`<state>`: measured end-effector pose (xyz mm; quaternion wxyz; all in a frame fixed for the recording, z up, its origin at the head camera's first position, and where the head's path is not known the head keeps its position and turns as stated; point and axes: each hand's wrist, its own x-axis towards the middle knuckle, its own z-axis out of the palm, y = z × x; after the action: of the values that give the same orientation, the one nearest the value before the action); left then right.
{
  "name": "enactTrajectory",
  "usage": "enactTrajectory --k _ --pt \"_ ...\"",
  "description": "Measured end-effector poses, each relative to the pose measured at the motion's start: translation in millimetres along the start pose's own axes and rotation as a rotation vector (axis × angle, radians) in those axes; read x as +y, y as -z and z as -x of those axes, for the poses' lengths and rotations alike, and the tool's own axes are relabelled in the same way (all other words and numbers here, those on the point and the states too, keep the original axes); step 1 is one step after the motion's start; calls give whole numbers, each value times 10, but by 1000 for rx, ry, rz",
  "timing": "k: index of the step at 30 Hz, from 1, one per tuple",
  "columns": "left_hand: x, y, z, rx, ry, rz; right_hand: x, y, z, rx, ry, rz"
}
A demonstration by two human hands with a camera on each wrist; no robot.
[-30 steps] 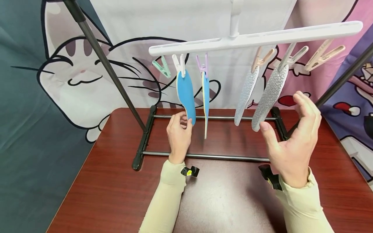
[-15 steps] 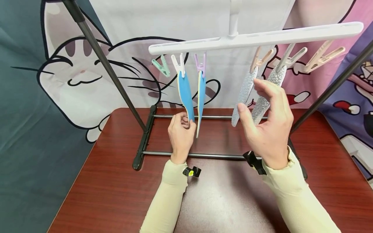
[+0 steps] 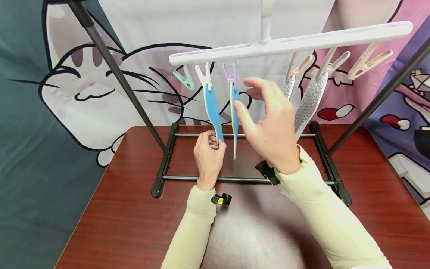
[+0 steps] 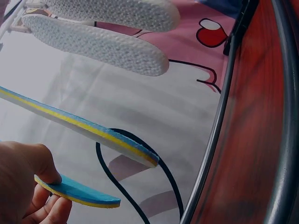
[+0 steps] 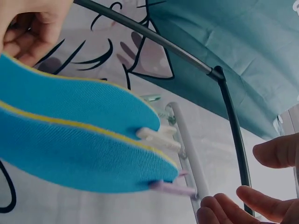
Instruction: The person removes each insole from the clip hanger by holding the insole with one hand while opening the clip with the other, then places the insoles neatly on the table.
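Note:
Two blue insoles with yellow edges hang from clothespins. My left hand [image 3: 209, 158] pinches the lower end of the left insole [image 3: 213, 110], which a white clothespin [image 3: 204, 76] holds at the top. Beside it, the second blue insole [image 3: 234, 123] hangs from a purple clothespin [image 3: 230, 76]. My right hand [image 3: 270, 125] is raised just right of that insole, thumb and fingers spread, holding nothing. In the right wrist view its fingers [image 5: 222, 210] look apart from both insoles. Two grey speckled insoles [image 3: 312, 101] hang farther right, one partly hidden by my right hand.
The clothespins hang under a white hanger bar [image 3: 302, 43]. An unused green clothespin [image 3: 184, 77] is at left, a beige one [image 3: 368, 63] at right. A metal rack [image 3: 163, 164] with slanted poles stands on the reddish-brown table [image 3: 111, 216]; a printed curtain hangs behind.
My right hand has swept left, past the grey insoles to beside the second blue insole. My left hand keeps its pinch and has moved very slightly right. The second blue insole has swayed.

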<state>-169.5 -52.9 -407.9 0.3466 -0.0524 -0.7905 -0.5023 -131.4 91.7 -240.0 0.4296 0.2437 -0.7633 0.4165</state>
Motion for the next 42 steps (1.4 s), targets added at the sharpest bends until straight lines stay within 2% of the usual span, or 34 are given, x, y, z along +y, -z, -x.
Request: enactTrajectory --k 5,11,15,22,30,37,42 --pt "4 1 2 -1 14 11 -25 -116 -93 -53 45 26" --pt "18 1 1 -4 7 -15 -51 -226 -186 -68 44 49" --pt "28 6 -3 1 -13 -23 -77 -288 -234 -101 -3 59" --pt "35 21 -14 1 -19 -13 -142 -350 -327 -206 -120 88" --pt "35 15 -6 7 -17 8 -184 -446 -405 -257 -132 140" --pt "20 6 -2 11 -28 11 -212 -524 -476 -363 -200 210" --pt "26 22 -3 23 -40 -12 -216 -603 -508 -409 -210 268"
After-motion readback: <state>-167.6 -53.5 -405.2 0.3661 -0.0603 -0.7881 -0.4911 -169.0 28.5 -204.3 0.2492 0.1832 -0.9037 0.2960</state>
